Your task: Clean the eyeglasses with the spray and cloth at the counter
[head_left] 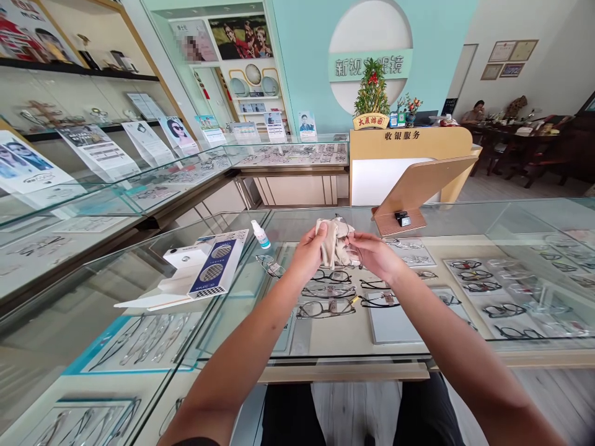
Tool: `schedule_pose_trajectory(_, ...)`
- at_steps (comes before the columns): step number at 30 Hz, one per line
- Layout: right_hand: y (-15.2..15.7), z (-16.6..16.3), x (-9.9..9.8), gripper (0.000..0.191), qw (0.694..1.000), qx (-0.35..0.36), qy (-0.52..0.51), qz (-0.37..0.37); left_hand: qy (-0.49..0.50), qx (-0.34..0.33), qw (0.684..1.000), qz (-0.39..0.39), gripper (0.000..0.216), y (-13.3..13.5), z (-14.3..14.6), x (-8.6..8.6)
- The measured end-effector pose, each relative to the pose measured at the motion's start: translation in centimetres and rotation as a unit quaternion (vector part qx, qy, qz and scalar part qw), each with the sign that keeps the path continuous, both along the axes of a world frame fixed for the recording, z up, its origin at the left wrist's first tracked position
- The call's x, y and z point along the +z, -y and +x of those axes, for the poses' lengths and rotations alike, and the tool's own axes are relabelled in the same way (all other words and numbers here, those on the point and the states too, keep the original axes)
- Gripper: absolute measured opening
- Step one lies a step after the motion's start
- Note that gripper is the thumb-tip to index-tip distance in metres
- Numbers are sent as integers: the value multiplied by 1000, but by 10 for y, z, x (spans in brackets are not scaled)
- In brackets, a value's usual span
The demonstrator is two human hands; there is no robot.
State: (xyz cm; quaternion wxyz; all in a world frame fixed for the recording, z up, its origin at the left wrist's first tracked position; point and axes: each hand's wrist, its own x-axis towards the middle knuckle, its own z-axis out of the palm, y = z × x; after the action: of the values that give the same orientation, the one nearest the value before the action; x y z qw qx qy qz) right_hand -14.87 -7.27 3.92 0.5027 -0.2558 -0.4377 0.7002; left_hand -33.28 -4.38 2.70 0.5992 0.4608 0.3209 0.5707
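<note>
Both my hands are raised over a glass display counter [418, 220]. My left hand [307, 251] is closed on a beige cleaning cloth [331, 238], which is wrapped over a pair of thin-framed glasses [351, 253]. My right hand [375, 254] pinches the glasses from the right side, fingers closed on the frame. Much of the glasses is hidden by the cloth.
A small spray bottle [260, 234] stands on the glass left of my hands, beside another pair of glasses [272, 266] and boxes [216, 269]. A wooden stand [418, 192] is behind. Rows of frames [328, 291] lie inside the case. A person sits at a far table [476, 113].
</note>
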Motion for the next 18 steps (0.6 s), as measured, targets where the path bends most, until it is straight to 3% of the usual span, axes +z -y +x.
schedule_pose_trajectory(4,-3,10,6,25,997,-64,-8,47,-4,23,999,-32,74,-3,-2,-3)
schedule_pose_trajectory(10,-4,12,6,29,992,-109,-18,59,-104,-28,994,-5,64,3,2,-13)
schedule_pose_trajectory(18,0,0,3,29,996,-54,-59,29,-121,-82,989,10,63,20,10,-5)
